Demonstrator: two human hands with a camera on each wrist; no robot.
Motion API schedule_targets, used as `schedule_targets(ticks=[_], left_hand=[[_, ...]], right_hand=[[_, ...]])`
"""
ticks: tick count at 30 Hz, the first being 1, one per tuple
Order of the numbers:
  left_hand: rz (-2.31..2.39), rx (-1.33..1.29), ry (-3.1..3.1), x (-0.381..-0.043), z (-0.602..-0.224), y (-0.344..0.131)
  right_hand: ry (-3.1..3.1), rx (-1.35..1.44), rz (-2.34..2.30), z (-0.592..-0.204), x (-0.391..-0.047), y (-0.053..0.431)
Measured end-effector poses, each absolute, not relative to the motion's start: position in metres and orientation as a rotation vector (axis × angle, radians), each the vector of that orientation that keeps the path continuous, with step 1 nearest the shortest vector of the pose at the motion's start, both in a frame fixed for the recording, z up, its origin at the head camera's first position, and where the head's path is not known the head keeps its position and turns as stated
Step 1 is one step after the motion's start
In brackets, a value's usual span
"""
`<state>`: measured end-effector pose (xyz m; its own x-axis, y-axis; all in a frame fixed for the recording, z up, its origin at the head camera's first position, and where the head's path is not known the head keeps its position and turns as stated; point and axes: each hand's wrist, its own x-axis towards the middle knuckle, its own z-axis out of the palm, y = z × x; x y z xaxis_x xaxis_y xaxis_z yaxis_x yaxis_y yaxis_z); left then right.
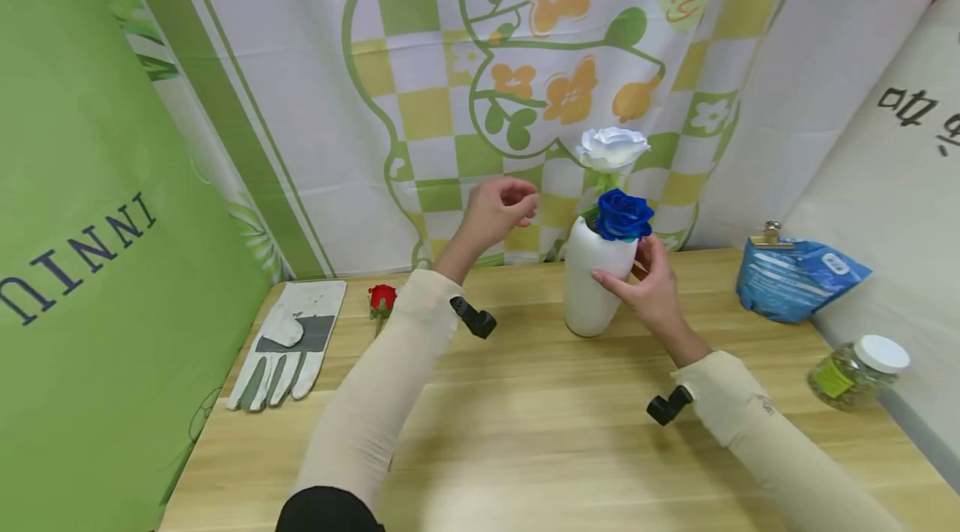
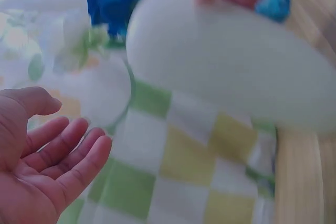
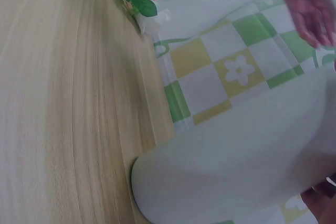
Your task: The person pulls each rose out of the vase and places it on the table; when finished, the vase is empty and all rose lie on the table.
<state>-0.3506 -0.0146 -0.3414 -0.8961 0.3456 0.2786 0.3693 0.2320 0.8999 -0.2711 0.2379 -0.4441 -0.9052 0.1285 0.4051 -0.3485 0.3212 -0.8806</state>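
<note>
A white vase stands on the wooden table, holding a blue rose and a taller white rose. My right hand grips the vase's right side, thumb across the front; its other fingers are partly hidden behind. To the left of the vase my left hand hangs in the air, apart from it and holding nothing. The left wrist view shows that hand's loosely bent fingers below the blurred vase. Partly behind my left forearm lies a red rose.
White-and-grey work gloves lie at the table's left. On the right are a blue bag closed with a metal clip and a white-lidded jar. A patterned curtain hangs behind the table.
</note>
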Motion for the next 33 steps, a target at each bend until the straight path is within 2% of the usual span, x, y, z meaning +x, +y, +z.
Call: schedule_targets(ticks=[9, 26, 33], left_hand=[[-1.838, -0.78, -2.405, -0.351, -0.331, 0.031], [-1.618, -0.77, -2.465, -0.362, -0.321, 0.062], [-1.78, -0.732, -2.426, -0.364, -0.318, 0.076]], right_hand=[[-2.22, 0.064, 1.494, -0.442, -0.269, 0.227], [-2.295, 0.128, 1.493, -0.434, -0.272, 0.227], [-2.294, 0.138, 1.498, -0.433, -0.274, 0.229]])
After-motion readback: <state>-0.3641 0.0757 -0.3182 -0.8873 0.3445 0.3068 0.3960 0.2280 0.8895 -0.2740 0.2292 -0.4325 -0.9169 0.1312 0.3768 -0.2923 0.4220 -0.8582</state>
